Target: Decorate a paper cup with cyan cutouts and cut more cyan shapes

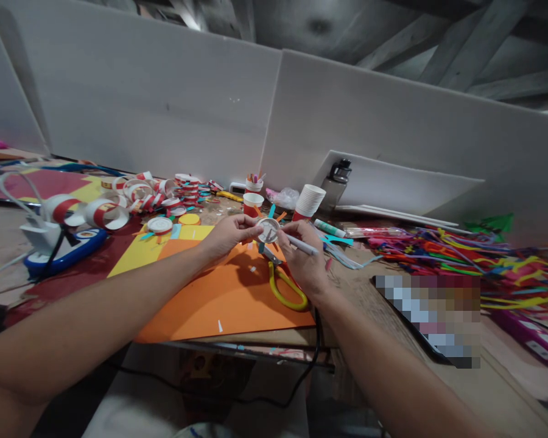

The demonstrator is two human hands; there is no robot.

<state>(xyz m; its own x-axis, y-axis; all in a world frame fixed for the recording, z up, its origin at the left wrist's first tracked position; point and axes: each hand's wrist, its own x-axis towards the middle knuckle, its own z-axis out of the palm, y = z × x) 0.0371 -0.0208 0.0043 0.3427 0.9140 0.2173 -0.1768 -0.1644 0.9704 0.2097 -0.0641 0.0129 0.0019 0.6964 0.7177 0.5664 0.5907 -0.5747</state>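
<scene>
Both hands meet over the orange paper (196, 313). My left hand (232, 234) pinches the left rim of a cut-off paper cup bottom (268, 231), with blue and orange strips sticking out around it. My right hand (304, 255) grips a white pen (304, 245) and has its fingertips at the cup bottom's right edge. Dark marks show inside the cup bottom, too small to read. Scissors with yellow handles (274, 286) lie on the orange paper just below my hands. A similar white cup bottom (159, 225) and a yellow disc (189, 219) lie farther left.
Behind my hands stand a paper cup (252, 201), a stack of cups (309, 199) and a dark bottle (337, 182). Curled red-and-white cup strips (105, 213) and a blue power strip (84, 244) lie left. Pipe cleaners (466, 252) and a phone-like device (432, 316) lie right.
</scene>
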